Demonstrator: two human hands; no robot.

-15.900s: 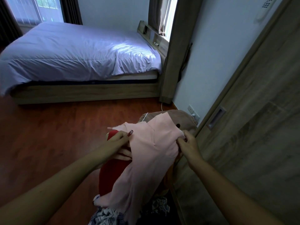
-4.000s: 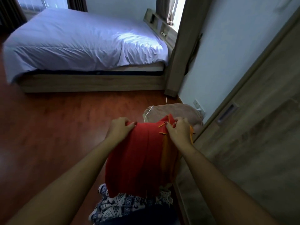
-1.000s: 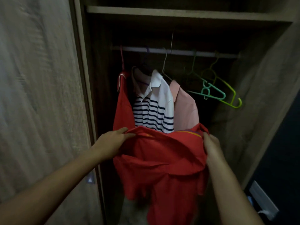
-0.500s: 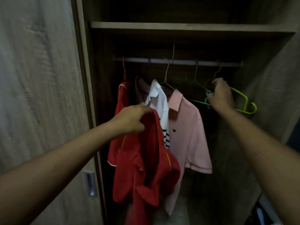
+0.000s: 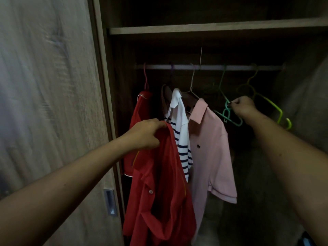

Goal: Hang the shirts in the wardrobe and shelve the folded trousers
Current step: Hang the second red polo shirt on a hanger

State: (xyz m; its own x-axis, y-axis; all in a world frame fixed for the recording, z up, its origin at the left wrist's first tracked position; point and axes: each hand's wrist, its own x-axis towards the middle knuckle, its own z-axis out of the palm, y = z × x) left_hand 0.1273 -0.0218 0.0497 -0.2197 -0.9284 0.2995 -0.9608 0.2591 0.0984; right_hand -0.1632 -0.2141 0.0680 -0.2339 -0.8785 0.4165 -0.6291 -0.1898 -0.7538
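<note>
Woodgrain laminate, pale and matte, covers the wardrobe (image 5: 102, 86), which stands open on a dark inside. Its sliding door (image 5: 49, 103) fills the left of the view as one flat panel. A plank shelf (image 5: 213, 29) runs across the top. Below it a thin round metal rail (image 5: 230, 67) spans the hanging bay.

The red shirt (image 5: 159, 183) is a soft polo with a white button and a thin yellow seam line. It droops in loose folds in front of the bay, off the rail. Its top is bunched in the left hand (image 5: 145, 134), whose fingers curl round the cloth.

Just right of it hangs the pink shirt (image 5: 211, 148), collared and short-sleeved, with a small dark chest emblem, on a wire hanger (image 5: 192, 82). Between the two shows the striped shirt (image 5: 181, 125), white with navy bands, also hung. Behind the left hand a second red top (image 5: 142, 107) with white piping hangs from a pink hook (image 5: 145, 77).

The right hand (image 5: 243, 107) is in the right part of the bay and pinches the neck of the teal hanger (image 5: 226, 110). This is bare plastic, with a green hook going up to the rail. Just right of it hangs the lime hanger (image 5: 272, 104), also bare plastic, with an upturned end.

Low on the door sits a small rectangular recessed metal handle (image 5: 111, 201).
</note>
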